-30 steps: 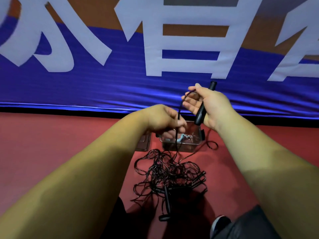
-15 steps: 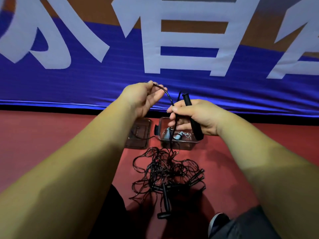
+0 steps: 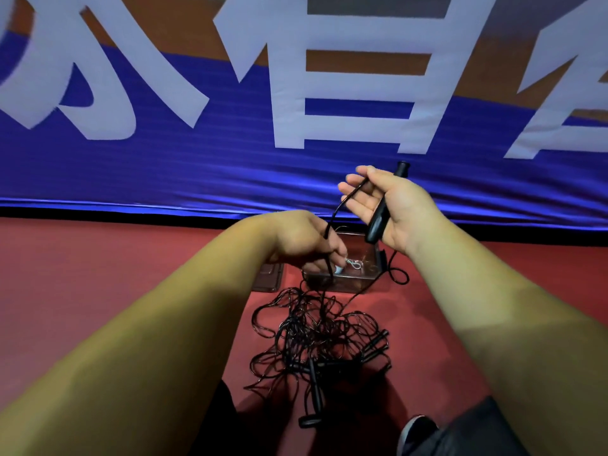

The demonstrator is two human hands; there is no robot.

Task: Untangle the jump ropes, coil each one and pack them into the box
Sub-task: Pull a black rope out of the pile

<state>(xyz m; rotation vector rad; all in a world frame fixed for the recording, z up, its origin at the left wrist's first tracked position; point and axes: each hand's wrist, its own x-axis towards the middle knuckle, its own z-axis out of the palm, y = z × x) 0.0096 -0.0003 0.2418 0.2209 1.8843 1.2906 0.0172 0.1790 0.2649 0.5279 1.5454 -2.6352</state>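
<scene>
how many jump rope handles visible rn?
4 clear: the held handle in the right hand; the near handle at the tangled pile's front edge; two right-edge handles side by side. More may be hidden in the pile.

Both forearms reach forward; left hand (image 3: 302,241), lower, pinches the cord (image 3: 339,205); right hand (image 3: 399,205), raised palm-up, clasps a handle (image 3: 378,216), fingers (image 3: 350,189) loose.

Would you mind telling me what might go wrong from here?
The cord that the left hand pinches runs down into the tangle; pulling hard may tighten knots rather than free it. A strand loops beside the clear box, so a tug might drag it. The handle may slip from the right hand's loose hold.
</scene>
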